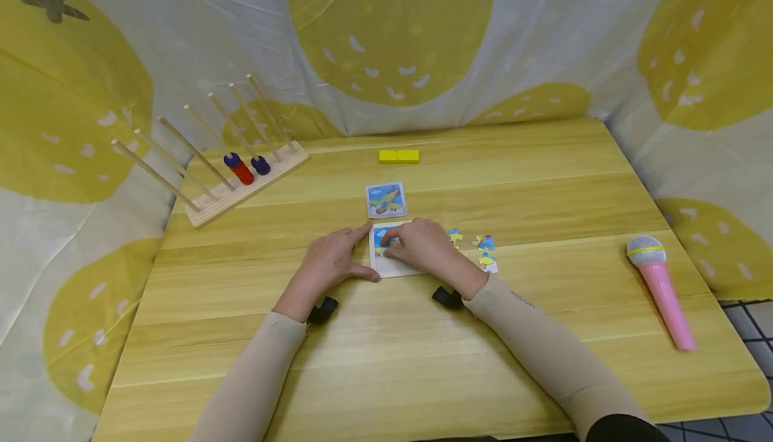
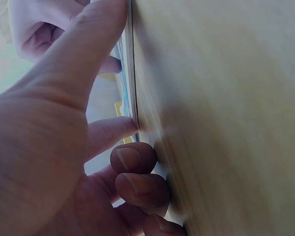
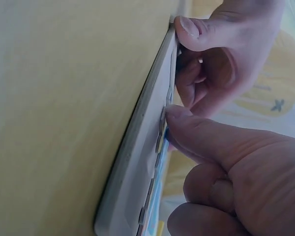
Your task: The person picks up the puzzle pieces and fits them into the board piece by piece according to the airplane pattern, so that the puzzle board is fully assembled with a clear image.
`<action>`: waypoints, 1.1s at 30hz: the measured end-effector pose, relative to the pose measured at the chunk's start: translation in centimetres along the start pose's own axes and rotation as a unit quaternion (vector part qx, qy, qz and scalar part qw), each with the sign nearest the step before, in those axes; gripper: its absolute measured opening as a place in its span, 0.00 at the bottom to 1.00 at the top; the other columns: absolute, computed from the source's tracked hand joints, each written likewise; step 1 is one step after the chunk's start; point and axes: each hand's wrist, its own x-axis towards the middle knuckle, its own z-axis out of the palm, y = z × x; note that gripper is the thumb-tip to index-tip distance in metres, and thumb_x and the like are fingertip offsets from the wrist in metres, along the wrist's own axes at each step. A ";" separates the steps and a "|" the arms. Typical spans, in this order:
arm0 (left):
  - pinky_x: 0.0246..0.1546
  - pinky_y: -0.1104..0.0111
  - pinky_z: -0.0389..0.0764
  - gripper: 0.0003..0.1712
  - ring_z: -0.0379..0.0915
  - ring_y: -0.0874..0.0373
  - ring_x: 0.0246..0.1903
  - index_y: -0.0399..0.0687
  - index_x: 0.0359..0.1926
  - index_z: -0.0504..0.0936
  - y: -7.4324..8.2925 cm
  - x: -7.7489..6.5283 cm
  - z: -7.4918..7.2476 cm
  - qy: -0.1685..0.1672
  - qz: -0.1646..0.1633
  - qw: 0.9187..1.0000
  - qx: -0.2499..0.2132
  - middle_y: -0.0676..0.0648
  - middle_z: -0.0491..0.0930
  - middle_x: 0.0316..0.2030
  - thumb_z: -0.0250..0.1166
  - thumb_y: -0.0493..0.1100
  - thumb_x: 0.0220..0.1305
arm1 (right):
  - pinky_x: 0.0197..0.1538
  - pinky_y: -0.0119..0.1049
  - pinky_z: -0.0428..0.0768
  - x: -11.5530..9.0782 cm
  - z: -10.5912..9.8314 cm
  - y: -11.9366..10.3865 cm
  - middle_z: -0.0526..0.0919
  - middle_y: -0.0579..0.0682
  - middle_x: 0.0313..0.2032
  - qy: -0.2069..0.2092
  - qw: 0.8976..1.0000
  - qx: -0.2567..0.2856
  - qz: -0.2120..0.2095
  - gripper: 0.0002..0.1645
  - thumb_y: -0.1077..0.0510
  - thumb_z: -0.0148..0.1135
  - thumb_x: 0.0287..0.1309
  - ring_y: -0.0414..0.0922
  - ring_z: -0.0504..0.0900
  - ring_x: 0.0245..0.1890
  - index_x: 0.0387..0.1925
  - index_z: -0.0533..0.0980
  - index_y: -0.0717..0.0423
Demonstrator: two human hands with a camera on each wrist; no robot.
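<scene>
A small jigsaw board (image 1: pixel 392 267) with a white base lies in front of the person, with blue picture pieces along its left part. At the board's left edge, my left hand (image 1: pixel 329 261) rests with its thumb near the lower corner and index finger near the upper one. My right hand (image 1: pixel 425 244) reaches over the board. Its thumb and index finger pinch a puzzle piece (image 3: pixel 161 133) at the board's surface; the fingers hide most of it. Loose puzzle pieces (image 1: pixel 486 262) lie right of the board. Just above it is a picture card (image 1: pixel 386 202) showing a yellow airplane.
A wooden peg stand (image 1: pixel 217 207) with red rings (image 1: pixel 243 174) and dark blue rings (image 1: pixel 260 166) stands at the back left. Yellow blocks (image 1: pixel 398 157) lie at the back. A pink toy microphone (image 1: pixel 667 301) lies near the right edge. A patterned cloth (image 1: pixel 386 39) surrounds the table.
</scene>
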 end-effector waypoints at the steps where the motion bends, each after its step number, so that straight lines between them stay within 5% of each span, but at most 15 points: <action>1: 0.33 0.61 0.76 0.67 0.77 0.53 0.34 0.58 0.82 0.65 0.0 0.0 0.0 -0.001 0.000 1.000 -0.001 0.43 0.86 0.51 0.79 0.75 0.45 | 0.29 0.36 0.72 0.0 0.1 0.0 0.89 0.45 0.26 0.002 1.000 0.001 0.000 0.13 0.43 0.74 0.65 0.42 0.76 0.25 0.49 0.91 0.36; 7: 0.34 0.61 0.76 0.67 0.77 0.52 0.35 0.59 0.82 0.64 0.0 0.0 0.0 -0.002 0.000 1.000 -0.003 0.43 0.86 0.52 0.79 0.75 0.45 | 0.31 0.37 0.74 0.2 0.3 -0.1 0.92 0.44 0.32 0.004 1.000 0.009 0.012 0.11 0.43 0.74 0.65 0.42 0.80 0.29 0.48 0.91 0.35; 13: 0.37 0.57 0.79 0.67 0.81 0.50 0.40 0.57 0.82 0.65 0.0 -0.1 -0.2 0.000 -0.003 1.000 -0.002 0.41 0.86 0.55 0.80 0.75 0.44 | 0.29 0.33 0.68 0.0 -0.4 0.4 0.86 0.43 0.23 0.012 0.999 0.043 0.021 0.14 0.42 0.72 0.67 0.38 0.73 0.23 0.51 0.90 0.36; 21: 0.39 0.59 0.79 0.68 0.79 0.51 0.41 0.58 0.82 0.64 0.2 0.1 0.0 -0.007 -0.012 1.000 -0.004 0.42 0.85 0.56 0.80 0.74 0.44 | 0.23 0.33 0.58 -3.7 -4.4 5.7 0.59 0.41 0.13 0.048 0.980 0.168 0.090 0.20 0.45 0.72 0.68 0.39 0.56 0.15 0.58 0.87 0.45; 26: 0.37 0.61 0.76 0.68 0.76 0.52 0.39 0.57 0.82 0.64 0.3 0.0 0.0 -0.008 -0.015 1.000 -0.003 0.42 0.85 0.54 0.81 0.74 0.43 | 0.24 0.35 0.61 -6.3 -4.8 9.0 0.58 0.40 0.12 0.066 0.977 0.166 0.118 0.22 0.46 0.74 0.66 0.39 0.54 0.15 0.58 0.86 0.48; 33: 0.39 0.59 0.78 0.68 0.78 0.51 0.41 0.57 0.82 0.64 0.3 0.0 0.1 -0.009 -0.015 1.000 -0.006 0.42 0.85 0.57 0.80 0.74 0.44 | 0.24 0.33 0.59 -7.6 -3.7 10.6 0.59 0.38 0.12 0.034 0.978 0.152 0.142 0.24 0.45 0.76 0.63 0.38 0.54 0.15 0.57 0.86 0.48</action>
